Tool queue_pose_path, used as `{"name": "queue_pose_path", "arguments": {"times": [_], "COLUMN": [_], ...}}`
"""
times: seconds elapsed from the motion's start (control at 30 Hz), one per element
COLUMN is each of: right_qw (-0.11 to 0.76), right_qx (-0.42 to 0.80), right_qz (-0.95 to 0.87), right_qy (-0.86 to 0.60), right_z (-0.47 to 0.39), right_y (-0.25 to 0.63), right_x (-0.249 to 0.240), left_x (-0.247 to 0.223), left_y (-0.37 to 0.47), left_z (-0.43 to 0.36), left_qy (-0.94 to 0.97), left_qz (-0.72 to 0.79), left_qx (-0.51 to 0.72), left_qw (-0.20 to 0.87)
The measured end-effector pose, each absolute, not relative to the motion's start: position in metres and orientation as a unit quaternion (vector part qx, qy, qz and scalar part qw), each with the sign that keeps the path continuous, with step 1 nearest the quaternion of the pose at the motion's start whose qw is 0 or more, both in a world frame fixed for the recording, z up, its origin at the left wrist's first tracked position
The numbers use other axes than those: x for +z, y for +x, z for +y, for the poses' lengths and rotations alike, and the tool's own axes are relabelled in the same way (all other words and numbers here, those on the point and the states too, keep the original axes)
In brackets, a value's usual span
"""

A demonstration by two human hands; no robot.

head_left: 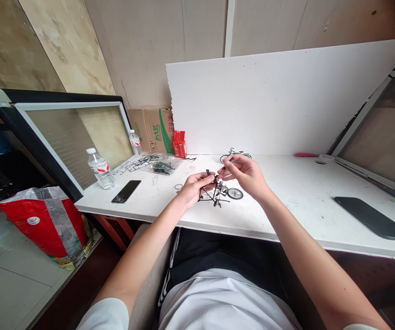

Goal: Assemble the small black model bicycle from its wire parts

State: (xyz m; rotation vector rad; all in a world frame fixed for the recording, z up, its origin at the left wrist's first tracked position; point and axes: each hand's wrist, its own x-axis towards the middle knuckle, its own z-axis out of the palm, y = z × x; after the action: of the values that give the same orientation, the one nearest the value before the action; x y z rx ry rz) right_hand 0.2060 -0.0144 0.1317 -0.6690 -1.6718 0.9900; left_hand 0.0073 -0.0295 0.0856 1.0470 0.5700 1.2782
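My left hand (194, 189) is closed on a small black model bicycle frame (212, 198), which it holds just above the white table. The thumb presses on the upper part of the frame. Beside it, my right hand (247, 176) pinches a thin dark piece (221, 171) against the top of the frame; its exact kind is too small to make out. On the table just right of the frame lies a spoked model wheel (235, 194), with small dark parts near it. Behind my right hand stands a green model bicycle (232, 151), partly hidden.
A clear bag of dark parts (165, 166) and flat black part frames (137, 163) lie left. Nearby are a phone (126, 191), water bottles (101, 169), a red box (180, 144) and a carton (152, 130). A dark flat slab (376, 217) lies right.
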Motion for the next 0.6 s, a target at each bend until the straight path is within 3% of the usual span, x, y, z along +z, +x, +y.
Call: {"name": "queue_pose_path", "arguments": {"times": [0.6], "right_qw": [0.518], "right_qx": [0.426], "right_qz": [-0.695], "right_qy": [-0.261], "right_z": [-0.0127], "right_y": [0.2099], "right_x": [0.1312], "left_x": [0.0827], "left_y": [0.0074], "left_z": [-0.0275], "left_qy": [0.455], "left_qz": [0.258], "left_qx": [0.564], "left_qw": [0.639]}}
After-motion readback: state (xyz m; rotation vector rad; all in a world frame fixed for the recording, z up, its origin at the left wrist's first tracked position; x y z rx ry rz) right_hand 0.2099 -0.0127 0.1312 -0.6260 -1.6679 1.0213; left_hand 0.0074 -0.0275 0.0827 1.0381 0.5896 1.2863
